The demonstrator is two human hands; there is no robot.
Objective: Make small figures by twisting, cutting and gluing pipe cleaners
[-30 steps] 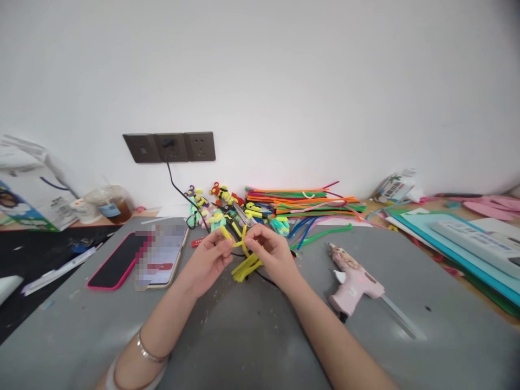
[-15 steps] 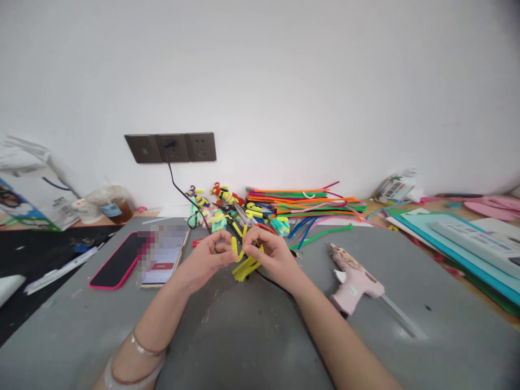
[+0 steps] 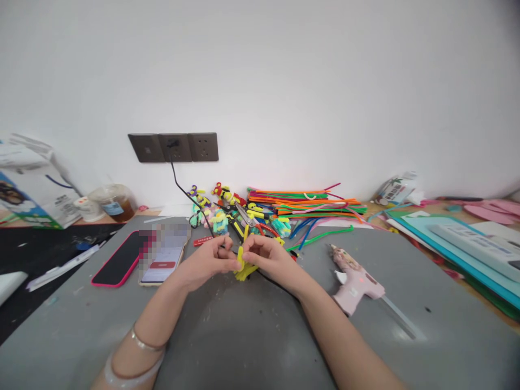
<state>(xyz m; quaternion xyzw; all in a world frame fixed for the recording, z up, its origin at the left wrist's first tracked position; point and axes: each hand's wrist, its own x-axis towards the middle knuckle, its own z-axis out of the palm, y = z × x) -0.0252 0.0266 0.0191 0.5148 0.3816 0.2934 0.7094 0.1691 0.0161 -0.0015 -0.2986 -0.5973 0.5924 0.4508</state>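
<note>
Strip [image 3: 240,258], yellow, bent: pinched by right hand [image 3: 268,259]; left hand [image 3: 211,264], thumb against it, closure unclear. Held over bench [image 3: 235,336], near yellow bundle [image 3: 245,274]. Risks: uneven pull could kink it; slackened pinch could drop it among lookalikes; black cable [image 3: 174,172] nearby could snag.

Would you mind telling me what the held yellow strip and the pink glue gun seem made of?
Held yellow strip: probably fuzzy chenille, judging by matte, soft edges; any core is hidden. Pink glue gun: likely plastic, smooth, low-gloss, from its evenly coloured surface.
</note>
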